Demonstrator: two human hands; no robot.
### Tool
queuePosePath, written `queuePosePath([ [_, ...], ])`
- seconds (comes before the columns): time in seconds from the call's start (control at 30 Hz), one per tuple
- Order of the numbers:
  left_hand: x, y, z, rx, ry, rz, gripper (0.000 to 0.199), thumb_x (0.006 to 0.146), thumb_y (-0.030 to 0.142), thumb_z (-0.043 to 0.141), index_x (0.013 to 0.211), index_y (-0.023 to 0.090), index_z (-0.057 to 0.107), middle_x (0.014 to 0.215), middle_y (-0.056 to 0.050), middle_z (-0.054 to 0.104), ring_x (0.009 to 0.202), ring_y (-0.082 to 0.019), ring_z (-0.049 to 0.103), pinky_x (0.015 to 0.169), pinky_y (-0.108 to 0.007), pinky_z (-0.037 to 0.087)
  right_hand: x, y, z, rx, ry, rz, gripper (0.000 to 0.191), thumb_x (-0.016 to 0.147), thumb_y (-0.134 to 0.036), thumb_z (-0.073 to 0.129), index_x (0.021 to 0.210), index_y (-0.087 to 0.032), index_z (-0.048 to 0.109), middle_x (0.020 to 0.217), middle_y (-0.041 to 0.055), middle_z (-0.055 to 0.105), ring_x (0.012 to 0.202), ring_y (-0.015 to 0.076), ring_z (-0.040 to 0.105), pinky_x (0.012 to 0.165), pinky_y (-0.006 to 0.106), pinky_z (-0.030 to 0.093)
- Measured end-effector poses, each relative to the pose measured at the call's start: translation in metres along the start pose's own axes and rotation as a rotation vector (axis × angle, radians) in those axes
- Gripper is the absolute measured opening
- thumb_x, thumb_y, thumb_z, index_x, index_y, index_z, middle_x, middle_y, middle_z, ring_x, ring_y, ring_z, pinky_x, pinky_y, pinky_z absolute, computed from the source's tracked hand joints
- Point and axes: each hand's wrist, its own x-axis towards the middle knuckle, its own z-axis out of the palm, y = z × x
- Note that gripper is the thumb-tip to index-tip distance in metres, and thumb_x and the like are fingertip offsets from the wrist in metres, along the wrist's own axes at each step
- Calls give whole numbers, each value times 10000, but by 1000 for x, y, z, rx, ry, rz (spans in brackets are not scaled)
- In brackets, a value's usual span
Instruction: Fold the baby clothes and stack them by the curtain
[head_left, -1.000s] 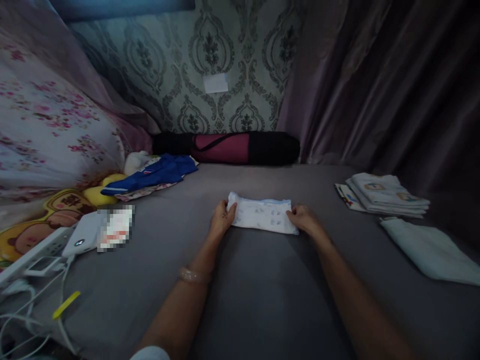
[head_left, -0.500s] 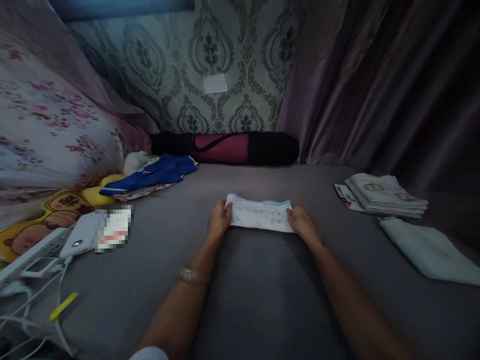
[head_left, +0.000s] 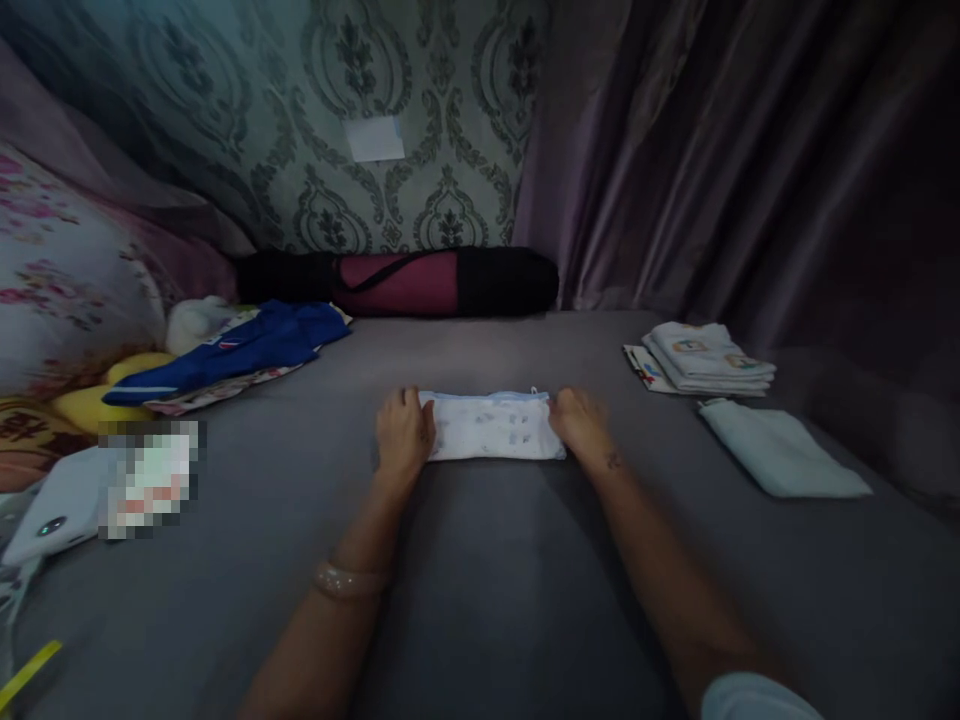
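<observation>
A white cloth (head_left: 491,427) with a pale blue edge and small faint prints is stretched in a folded strip above the grey bed sheet (head_left: 480,350). Its left end is pinched by my left hand (head_left: 403,435), thumb in front. At the other end, my right hand (head_left: 581,422) grips the cloth near its upper corner. Both hands have their fingers closed on it. Whether the strip's lower edge touches the sheet, I cannot tell.
Folded white cloths (head_left: 709,360) and a pale green cloth (head_left: 784,450) lie at the right. Blue clothing (head_left: 247,350) and a white device (head_left: 64,505) lie left. A black and maroon bag (head_left: 405,283) runs along the wall.
The view has turned to the right, so the surroundings sit further left. The cloth stays gripped at both ends, and my right hand now holds it nearer the upper corner.
</observation>
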Motion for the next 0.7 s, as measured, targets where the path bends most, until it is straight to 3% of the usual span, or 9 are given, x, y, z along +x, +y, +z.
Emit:
queuePosePath([
  [0.07,0,9,8,-47,55,239,388,964,286,295,1236,111,508,1299,-164,550,1203,-259,512,1002,-396,396,-5,-13,5,11,122,-127,384,971,-268,306,1161,-99,595,1172,208,614,1098,277,584,917,392,423],
  [0.13,-2,17,20,-66,18,403,419,970,271,261,1287,124,493,1367,-126,517,1297,-241,432,1087,-406,317,-12,-30,16,62,119,-375,404,975,-265,287,1248,-123,548,1280,167,571,1195,236,521,998,365,378],
  [0.2,-4,21,31,-29,-47,431,460,971,271,236,1328,106,473,1405,-126,486,1348,-251,370,1127,-433,255,-19,-44,32,99,72,-593,444,972,-274,279,1337,-121,480,1395,129,488,1306,213,410,1085,365,290],
  [0.23,-4,22,36,-1,-79,415,481,970,275,227,1344,85,461,1417,-139,470,1356,-259,359,1133,-443,241,-22,-49,40,105,55,-633,473,971,-284,270,1372,-102,443,1430,125,451,1342,217,359,1114,382,246],
  [0.37,-5,16,40,90,-190,355,552,971,323,188,1372,35,435,1440,-169,428,1358,-270,358,1135,-440,236,-27,-51,58,117,17,-652,535,973,-325,229,1422,-75,379,1483,110,378,1393,211,268,1154,403,142],
  [0.5,-5,14,33,128,-258,290,582,972,389,172,1418,86,390,1478,-127,381,1381,-273,316,1140,-452,215,-24,-43,54,109,-41,-606,569,976,-359,185,1445,-76,340,1511,101,324,1411,209,224,1156,413,127],
  [0.7,-2,5,35,125,-255,125,702,939,537,222,1439,57,337,1517,-195,273,1409,-329,225,1122,-465,233,-18,-33,49,49,-6,-452,579,976,-385,182,1453,-94,333,1524,113,291,1422,233,187,1154,461,39],
])
